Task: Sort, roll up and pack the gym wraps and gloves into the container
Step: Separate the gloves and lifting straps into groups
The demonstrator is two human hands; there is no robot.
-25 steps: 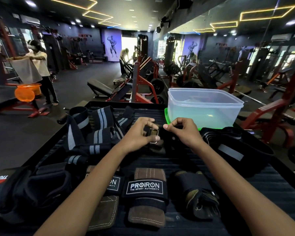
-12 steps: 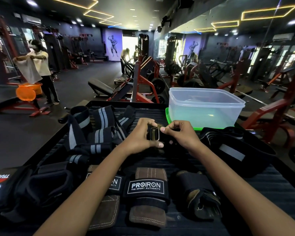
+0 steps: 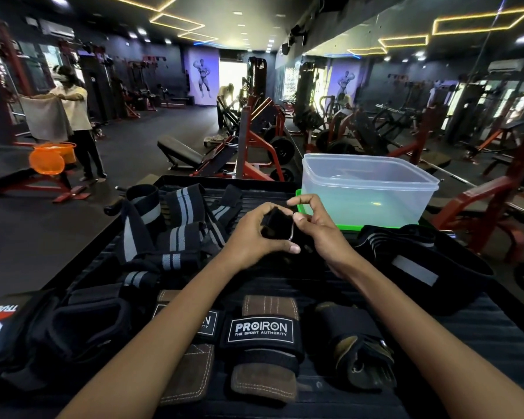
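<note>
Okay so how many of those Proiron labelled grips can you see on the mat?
2. One lies front and centre with its label fully showing; the other lies just left of it, partly hidden under the left forearm. More could be buried.

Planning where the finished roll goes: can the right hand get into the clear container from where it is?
Probably yes. The clear container stands open, lidless, just beyond the right hand, with nothing between them. That hand pinches the black strap with the left hand, so it would carry it along.

Red weight machines point(image 3: 256, 140), a black bench point(image 3: 180, 151), a distant person point(image 3: 73, 116) beside seemingly orange tubs point(image 3: 50, 157).
</note>
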